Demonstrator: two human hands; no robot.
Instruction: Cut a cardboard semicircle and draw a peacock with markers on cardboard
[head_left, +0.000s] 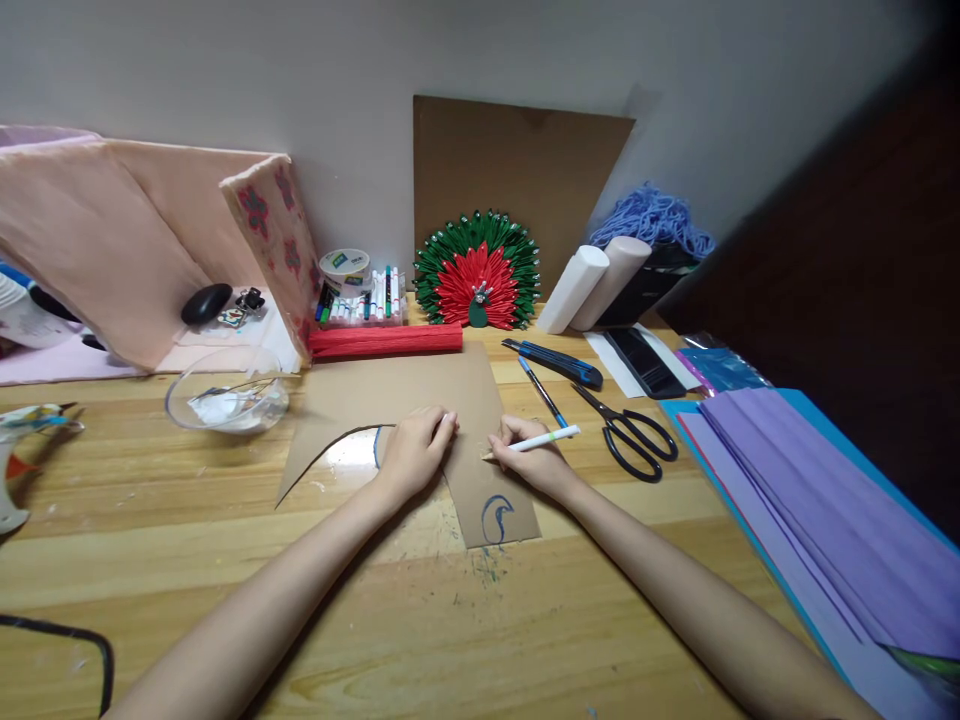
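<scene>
My right hand [532,455] grips a white marker [546,438] with a green band. The marker slants, its tip at or just above a sheet of brown cardboard [472,400]. On the cardboard's near strip is a blue crescent-like drawing [496,519]. My left hand [416,452] rests on the cardboard with its fingers curled in; a small pale bit shows by the thumb, too little to name. Left of that hand, a curved cut edge leaves the wooden table [349,462] showing. A blue pen [544,392] and black-handled scissors [630,435] lie beyond my right hand.
A blue-black utility knife [555,362], a red paper roll [390,341] and a marker box [367,305] lie behind. A clear bowl [229,400] stands left, a glue gun [22,450] farther left. A red-green peacock craft [480,280] stands at back; purple paper [825,490] lies right.
</scene>
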